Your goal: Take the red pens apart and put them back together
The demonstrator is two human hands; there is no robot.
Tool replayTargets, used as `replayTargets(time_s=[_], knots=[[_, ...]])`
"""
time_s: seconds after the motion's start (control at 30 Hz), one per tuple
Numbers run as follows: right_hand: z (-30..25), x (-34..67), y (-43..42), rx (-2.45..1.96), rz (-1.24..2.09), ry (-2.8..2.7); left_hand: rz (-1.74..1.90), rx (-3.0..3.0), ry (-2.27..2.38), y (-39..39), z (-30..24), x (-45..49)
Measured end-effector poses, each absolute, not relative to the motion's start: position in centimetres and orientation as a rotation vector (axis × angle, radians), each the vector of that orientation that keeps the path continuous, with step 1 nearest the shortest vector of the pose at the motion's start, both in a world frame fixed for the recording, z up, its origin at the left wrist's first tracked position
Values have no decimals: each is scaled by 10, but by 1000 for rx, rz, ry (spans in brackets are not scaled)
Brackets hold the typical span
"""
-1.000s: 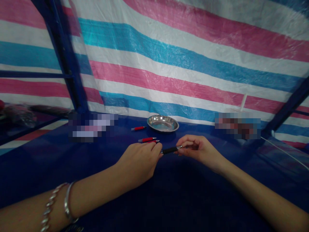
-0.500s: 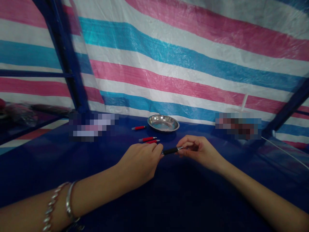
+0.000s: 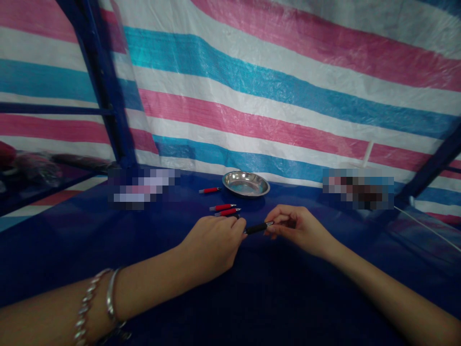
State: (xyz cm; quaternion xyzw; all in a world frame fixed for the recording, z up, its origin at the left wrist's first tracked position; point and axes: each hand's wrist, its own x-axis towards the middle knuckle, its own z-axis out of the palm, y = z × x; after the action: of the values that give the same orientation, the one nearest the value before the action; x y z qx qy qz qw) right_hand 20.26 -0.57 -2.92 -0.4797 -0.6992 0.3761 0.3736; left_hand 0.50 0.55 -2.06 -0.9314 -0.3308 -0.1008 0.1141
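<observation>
Head view, slim black pen (image 3: 257,228), shiny metal dish (image 3: 248,187)

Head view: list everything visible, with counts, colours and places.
Table: one, blue, across lower view
Dish: one, silver, table's far side
Black pen: one, black, nearer than the dish
Red pens: three, red, near the dish
Dark tip: one, black, below the red pens, unidentifiable
Striped sheeting: count unclear, pink, white and blue, behind the table
Frame posts: two, blue, left and right
Blurred patches: two, mixed, table's left and right
Stick: one, white, above right patch
Cord: one, white, right edge
Wrapped bundle: count unclear, dark, left edge
Bracelets: two, silver, left forearm
Left hand: one, bare, gripping black pen
Right hand: one, bare, at pen's tip
</observation>
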Motion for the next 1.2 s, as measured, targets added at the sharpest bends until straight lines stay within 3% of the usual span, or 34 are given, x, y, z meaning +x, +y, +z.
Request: replayTargets(time_s=[1.2], knots=[[-28,201,-9,-1272,512,-2115,-122,-2798,-957,4,-20,6]])
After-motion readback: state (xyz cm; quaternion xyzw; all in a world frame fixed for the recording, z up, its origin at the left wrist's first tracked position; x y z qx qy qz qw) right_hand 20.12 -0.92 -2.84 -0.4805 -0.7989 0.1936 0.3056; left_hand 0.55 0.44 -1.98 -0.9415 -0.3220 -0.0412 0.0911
